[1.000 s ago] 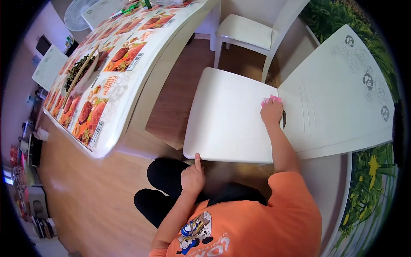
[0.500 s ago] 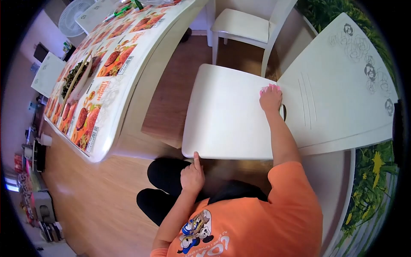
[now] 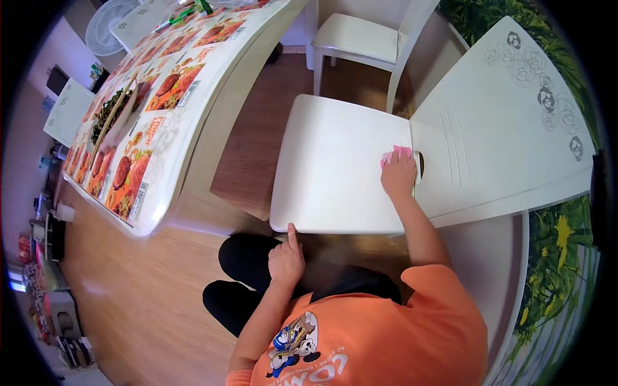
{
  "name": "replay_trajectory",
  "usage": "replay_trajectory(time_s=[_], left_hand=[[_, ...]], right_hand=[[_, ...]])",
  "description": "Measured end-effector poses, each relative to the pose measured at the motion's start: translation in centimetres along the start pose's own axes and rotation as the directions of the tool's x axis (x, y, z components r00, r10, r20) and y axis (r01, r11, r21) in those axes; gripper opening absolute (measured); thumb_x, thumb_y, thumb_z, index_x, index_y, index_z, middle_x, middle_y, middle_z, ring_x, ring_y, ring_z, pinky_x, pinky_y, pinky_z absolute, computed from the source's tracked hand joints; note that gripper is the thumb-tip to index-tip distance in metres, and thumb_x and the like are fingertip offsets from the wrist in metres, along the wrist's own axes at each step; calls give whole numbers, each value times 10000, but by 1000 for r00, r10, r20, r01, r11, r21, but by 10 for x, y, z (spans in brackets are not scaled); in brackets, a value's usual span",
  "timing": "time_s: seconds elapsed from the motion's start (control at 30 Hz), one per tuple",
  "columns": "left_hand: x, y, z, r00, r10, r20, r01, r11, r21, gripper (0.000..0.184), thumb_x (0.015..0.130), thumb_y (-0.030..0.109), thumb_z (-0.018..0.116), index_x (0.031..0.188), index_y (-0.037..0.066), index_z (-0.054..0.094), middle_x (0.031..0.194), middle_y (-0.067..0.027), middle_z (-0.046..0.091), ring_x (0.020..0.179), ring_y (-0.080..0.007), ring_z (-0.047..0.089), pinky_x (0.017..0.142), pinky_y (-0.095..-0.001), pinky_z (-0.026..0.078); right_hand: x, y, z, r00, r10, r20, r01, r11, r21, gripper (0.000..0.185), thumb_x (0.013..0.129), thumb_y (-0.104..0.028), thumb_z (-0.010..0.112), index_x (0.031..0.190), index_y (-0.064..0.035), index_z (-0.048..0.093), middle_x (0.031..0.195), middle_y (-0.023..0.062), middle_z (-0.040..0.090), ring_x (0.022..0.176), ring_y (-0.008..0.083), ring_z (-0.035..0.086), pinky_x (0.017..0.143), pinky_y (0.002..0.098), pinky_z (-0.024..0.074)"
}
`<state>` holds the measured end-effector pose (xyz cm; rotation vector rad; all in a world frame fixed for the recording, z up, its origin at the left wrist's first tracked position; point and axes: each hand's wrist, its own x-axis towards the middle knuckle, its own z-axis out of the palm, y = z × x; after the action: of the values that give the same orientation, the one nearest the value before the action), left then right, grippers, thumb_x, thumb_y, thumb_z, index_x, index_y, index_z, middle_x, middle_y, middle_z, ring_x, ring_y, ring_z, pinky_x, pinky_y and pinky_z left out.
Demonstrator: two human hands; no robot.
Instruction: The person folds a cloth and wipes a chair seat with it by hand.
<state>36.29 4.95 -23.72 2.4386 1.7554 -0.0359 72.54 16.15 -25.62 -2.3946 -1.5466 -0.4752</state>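
Observation:
A white chair seat (image 3: 341,174) lies in front of me, with its tall backrest (image 3: 489,128) on the right. My right hand (image 3: 399,175) presses a pink cloth (image 3: 400,152) onto the seat near the backrest; its fingers are closed over the cloth, which shows only past the fingertips. At the seat's near left corner is my left hand (image 3: 287,260), its index finger stretched out and touching the edge, the other fingers curled, holding nothing.
On the left, a table (image 3: 168,138) with a food-print cover bears a dish of dark greens (image 3: 111,118) with chopsticks (image 3: 114,119) across it. A second white chair (image 3: 357,38) stands beyond. A fan (image 3: 111,27) is at the upper left.
My right hand and the pink cloth have moved a little nearer to me and left along the seat's back edge. My left hand keeps its place at the corner. The view has shifted slightly.

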Motion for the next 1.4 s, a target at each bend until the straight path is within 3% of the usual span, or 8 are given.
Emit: replay_trajectory(time_s=[0.3,0.4,0.77,0.83,1.0,1.1,1.27,1.4], left_hand=[[0,3,-8,999,0,46,0,1000,18,708,982,252,566,1552,-32,257,872,-125,679,759,-303,669,711,-432,534],[0,3,-6,998,-6,56,5,1000,14,714,987,268,561,1558,-26,248,884,-126,685,769,-305,673,716,-433,536],[1,5,-8,998,-29,47,30,999,-19,709,980,270,563,1556,-15,265,890,-141,688,777,-315,674,724,-441,534],[-1,3,-4,1000,-28,11,28,999,-32,695,976,262,563,1546,-17,280,873,-140,683,763,-318,670,713,-444,532],[-2,1,1,996,-23,-90,17,998,-68,646,968,236,564,1515,-16,331,829,-138,672,720,-324,659,680,-451,525],[-4,-2,3,993,-1,-121,-9,996,-84,623,969,226,561,1507,-6,349,825,-137,672,708,-323,656,671,-454,521],[-6,0,0,994,21,-105,-24,999,-35,612,968,229,569,1504,7,374,808,-126,665,696,-308,654,661,-449,521],[-6,0,1,992,36,-123,-38,999,-13,613,965,234,576,1500,4,386,787,-119,660,680,-299,652,649,-445,520]], right_hand=[[-93,8,-59,955,-275,107,251,948,196,590,867,-240,668,1376,25,535,1379,236,501,1145,421,491,971,534,413],[-114,1,-68,933,-361,11,350,912,212,586,809,-165,693,1340,41,556,1374,247,515,1085,437,520,945,533,442],[-109,-97,-93,748,-660,-76,616,645,452,575,801,-230,712,1294,32,573,1404,198,496,1261,381,476,997,497,444],[-108,-115,-95,660,-750,32,627,574,527,566,891,-251,627,1362,48,529,1475,223,441,1376,387,379,1109,466,381],[-113,-136,-90,647,-759,-66,664,519,539,517,892,-218,573,1342,34,545,1441,199,471,1403,371,366,1101,458,382],[-111,-122,-97,615,-776,-143,724,483,493,532,841,-227,637,1336,-40,570,1420,128,514,1337,302,456,1024,423,439],[-130,-66,-93,664,-731,-156,730,588,349,488,836,-173,605,1324,-181,614,1399,47,557,1248,255,519,956,397,444],[-137,-21,-91,699,-706,-114,706,657,265,495,835,-164,626,1329,-201,626,1421,35,543,1221,245,516,940,399,437]])
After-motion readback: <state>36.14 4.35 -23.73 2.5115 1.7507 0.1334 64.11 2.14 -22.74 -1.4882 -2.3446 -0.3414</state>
